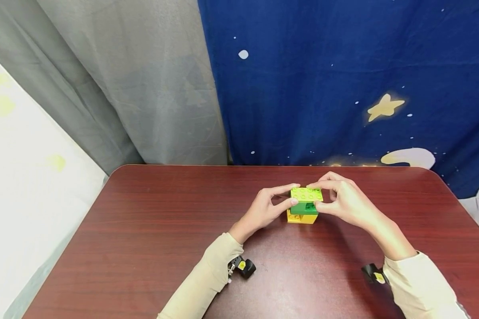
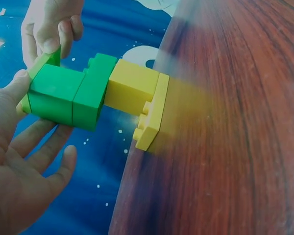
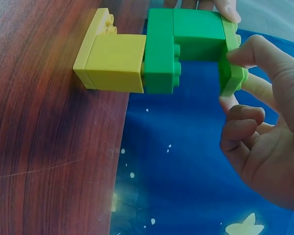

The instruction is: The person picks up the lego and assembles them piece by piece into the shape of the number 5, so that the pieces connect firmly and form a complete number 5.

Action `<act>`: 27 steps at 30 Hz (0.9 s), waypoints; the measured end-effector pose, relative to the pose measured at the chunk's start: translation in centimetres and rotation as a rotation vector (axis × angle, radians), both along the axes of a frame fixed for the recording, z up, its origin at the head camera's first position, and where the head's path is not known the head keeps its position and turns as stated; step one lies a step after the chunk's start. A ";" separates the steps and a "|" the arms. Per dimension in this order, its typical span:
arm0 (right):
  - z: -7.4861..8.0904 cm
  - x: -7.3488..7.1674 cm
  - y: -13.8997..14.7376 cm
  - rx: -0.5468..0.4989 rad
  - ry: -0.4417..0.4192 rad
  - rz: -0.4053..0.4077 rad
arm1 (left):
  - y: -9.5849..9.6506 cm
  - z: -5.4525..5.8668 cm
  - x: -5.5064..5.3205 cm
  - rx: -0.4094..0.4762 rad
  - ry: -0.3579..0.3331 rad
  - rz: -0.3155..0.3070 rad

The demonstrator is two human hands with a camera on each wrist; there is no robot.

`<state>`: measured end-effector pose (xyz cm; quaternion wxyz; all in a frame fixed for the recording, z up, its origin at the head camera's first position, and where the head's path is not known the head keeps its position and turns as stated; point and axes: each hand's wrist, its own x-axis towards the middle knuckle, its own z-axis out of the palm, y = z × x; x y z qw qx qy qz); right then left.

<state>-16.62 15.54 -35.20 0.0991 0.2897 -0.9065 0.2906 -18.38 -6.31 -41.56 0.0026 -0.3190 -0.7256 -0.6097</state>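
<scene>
On the table stands a stack of toy building bricks. At its foot is a flat yellow plate brick (image 2: 154,115) with a yellow block (image 2: 132,85) on one end. Above sit a long green brick (image 3: 159,49) and a square green block (image 2: 54,90). A thin lime-green plate brick (image 1: 305,195) tops the stack, studs up, its right end overhanging a gap. My left hand (image 1: 262,210) holds this plate's left end between thumb and index finger. At the right end, my right hand (image 1: 345,200) pinches it with thumb and index finger, the other fingers curled.
The dark red wooden table (image 1: 163,230) has its far edge a little behind the stack. Beyond hang a blue curtain (image 1: 303,88) with stars and a grey curtain (image 1: 163,88). Black wrist mounts (image 1: 246,268) stick out under both sleeves.
</scene>
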 end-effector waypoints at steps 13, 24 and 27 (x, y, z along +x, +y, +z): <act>-0.8 0.4 0.5 -0.060 0.043 -0.005 | 0.1 3.3 2.0 -0.043 0.017 0.026; -3.9 0.5 2.5 -0.140 -0.172 -0.052 | 0.2 3.7 2.1 -0.077 0.044 0.036; -4.7 0.2 2.6 -0.169 -0.187 -0.033 | 0.1 3.7 2.1 -0.079 0.047 0.036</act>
